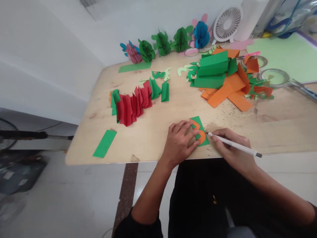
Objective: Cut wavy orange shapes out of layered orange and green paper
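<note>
My left hand (179, 142) lies with fingers spread, its fingertips pressing an orange curved paper shape (202, 137) flat onto a green paper rectangle (205, 143) near the table's front edge. Between the fingers and thumb of my right hand (234, 145) is a white pen (234, 143) with a dark end. Its tip points at the right edge of the orange shape, close to the paper; whether it touches cannot be made out. Part of the orange shape is hidden under my left fingers.
Folded red paper strips (126, 109) stand left of centre, with a loose green strip (105, 143) nearer the front. Orange strips (229, 86) and folded green strips (213, 71) are heaped right. Scissors (303, 87), a tape roll (273, 77) and a small fan (228, 23) are farther back.
</note>
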`<action>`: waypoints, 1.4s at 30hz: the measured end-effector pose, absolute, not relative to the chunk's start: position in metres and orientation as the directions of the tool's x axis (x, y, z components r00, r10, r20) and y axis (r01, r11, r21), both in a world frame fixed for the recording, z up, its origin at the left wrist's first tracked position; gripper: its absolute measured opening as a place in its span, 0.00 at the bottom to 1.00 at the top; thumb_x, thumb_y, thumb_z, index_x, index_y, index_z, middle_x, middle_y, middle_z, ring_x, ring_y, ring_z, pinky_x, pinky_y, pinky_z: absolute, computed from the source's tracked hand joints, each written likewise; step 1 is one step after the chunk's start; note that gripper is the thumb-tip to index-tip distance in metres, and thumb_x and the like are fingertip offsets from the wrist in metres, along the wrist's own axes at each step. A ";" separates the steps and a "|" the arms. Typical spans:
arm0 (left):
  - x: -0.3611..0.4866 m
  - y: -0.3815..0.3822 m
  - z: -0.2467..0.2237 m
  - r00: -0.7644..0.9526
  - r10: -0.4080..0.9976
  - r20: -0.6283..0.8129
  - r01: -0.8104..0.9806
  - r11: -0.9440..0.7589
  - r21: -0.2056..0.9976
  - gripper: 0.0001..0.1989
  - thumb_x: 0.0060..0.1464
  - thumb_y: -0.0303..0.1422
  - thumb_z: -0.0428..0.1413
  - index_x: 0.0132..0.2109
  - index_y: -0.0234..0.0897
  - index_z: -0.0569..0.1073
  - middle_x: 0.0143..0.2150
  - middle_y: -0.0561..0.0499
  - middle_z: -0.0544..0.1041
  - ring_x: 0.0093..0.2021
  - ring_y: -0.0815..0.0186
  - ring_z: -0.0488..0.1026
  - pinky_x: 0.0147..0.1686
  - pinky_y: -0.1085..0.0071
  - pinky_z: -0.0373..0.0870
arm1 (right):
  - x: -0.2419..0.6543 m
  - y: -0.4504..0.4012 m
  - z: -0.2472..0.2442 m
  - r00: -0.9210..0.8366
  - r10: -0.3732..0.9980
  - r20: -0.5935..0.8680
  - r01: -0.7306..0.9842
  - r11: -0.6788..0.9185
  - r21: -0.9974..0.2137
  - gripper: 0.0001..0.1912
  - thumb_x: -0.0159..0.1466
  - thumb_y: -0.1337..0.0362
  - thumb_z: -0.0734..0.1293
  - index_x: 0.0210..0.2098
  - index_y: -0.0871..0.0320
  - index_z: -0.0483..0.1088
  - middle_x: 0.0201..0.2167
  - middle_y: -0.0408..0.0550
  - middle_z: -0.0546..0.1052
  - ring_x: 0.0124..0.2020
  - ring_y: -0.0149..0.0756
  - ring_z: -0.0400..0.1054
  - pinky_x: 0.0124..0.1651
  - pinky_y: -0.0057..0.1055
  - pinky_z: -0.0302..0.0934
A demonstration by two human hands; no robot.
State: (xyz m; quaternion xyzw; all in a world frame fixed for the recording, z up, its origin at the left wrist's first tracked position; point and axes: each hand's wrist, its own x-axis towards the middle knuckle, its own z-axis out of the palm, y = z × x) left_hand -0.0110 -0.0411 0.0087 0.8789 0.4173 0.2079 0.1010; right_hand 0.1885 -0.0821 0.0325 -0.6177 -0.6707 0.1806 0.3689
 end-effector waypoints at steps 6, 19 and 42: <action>-0.011 -0.042 0.010 0.562 0.784 0.263 0.697 -0.620 0.360 0.15 0.62 0.42 0.52 0.51 0.43 0.75 0.62 0.46 0.69 0.61 0.55 0.62 0.58 0.55 0.55 | 0.188 -0.084 0.037 0.074 0.968 0.242 0.651 0.137 -0.747 0.06 0.63 0.61 0.65 0.33 0.54 0.72 0.27 0.42 0.79 0.23 0.28 0.70 0.27 0.25 0.63; -0.010 -0.042 0.009 0.565 0.779 0.272 0.702 -0.627 0.337 0.15 0.62 0.42 0.51 0.50 0.42 0.75 0.62 0.46 0.68 0.61 0.55 0.61 0.58 0.54 0.55 | 0.187 -0.082 0.023 -0.231 0.885 0.405 0.715 0.436 -0.546 0.10 0.66 0.67 0.62 0.46 0.58 0.71 0.41 0.49 0.80 0.40 0.35 0.74 0.44 0.31 0.69; -0.031 -0.027 0.019 0.704 0.686 0.183 0.617 -0.719 0.321 0.20 0.59 0.45 0.53 0.56 0.45 0.72 0.64 0.46 0.66 0.65 0.52 0.57 0.59 0.51 0.55 | 0.186 -0.082 0.014 -0.365 0.745 0.559 0.760 0.585 -0.283 0.17 0.63 0.72 0.63 0.51 0.60 0.68 0.31 0.47 0.79 0.30 0.36 0.72 0.35 0.32 0.66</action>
